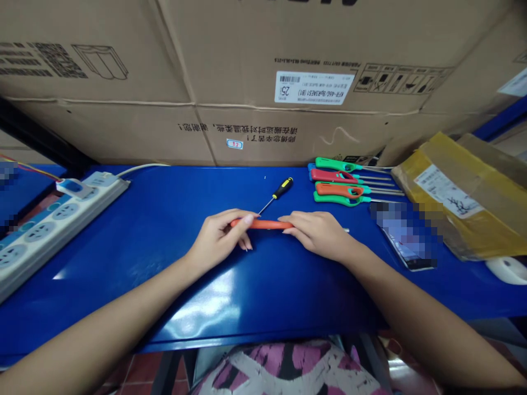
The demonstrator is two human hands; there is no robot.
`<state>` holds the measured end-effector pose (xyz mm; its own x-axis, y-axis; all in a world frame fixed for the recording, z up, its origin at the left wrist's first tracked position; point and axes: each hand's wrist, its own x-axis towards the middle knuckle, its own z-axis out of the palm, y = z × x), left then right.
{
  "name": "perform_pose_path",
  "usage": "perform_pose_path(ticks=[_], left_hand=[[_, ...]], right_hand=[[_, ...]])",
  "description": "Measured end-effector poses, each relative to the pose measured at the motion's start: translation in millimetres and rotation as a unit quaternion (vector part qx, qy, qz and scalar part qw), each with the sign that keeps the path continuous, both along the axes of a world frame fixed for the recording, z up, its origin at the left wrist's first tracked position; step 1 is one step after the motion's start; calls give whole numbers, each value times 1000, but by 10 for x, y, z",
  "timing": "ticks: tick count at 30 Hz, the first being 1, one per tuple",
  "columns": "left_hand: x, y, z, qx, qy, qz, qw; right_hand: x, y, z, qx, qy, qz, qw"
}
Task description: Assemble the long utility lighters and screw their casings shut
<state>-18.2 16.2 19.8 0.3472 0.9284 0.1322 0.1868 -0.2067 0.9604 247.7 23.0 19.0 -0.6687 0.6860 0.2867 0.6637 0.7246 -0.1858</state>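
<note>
An orange long-necked lighter (267, 224) lies level between my two hands above the blue table. My left hand (224, 233) pinches its left end between thumb and fingers. Around its right part my right hand (315, 233) is closed, hiding the trigger area; a short metal tip shows past that hand. Just beyond the lighter, a screwdriver (283, 188) with a black and yellow handle rests on the table, its shaft pointing toward my left hand. To the right is a row of several similar lighters (340, 190) in green, red and orange, metal necks pointing right.
A white power strip (61, 219) with a plug runs along the left side. Large cardboard boxes (247, 120) wall off the back. On the right are a phone (405, 233), a taped carton (457, 192) and a white rounded object (508, 270). The blue table (197, 296) has a near edge.
</note>
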Motion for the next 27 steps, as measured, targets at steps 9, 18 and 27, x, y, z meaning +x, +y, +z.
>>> perform_pose_path(ticks=[9,18,27], left_hand=[[3,-52,19,108,160,-34,981],[-28,28,-116,253,270,-56,927],[-75,-12,-33,275,305,-99,906]], right_hand=[[16,85,-37,-83,54,-23,995],[44,631,-26,45,-55,-69,995],[18,788,74,3,-48,-33,998]])
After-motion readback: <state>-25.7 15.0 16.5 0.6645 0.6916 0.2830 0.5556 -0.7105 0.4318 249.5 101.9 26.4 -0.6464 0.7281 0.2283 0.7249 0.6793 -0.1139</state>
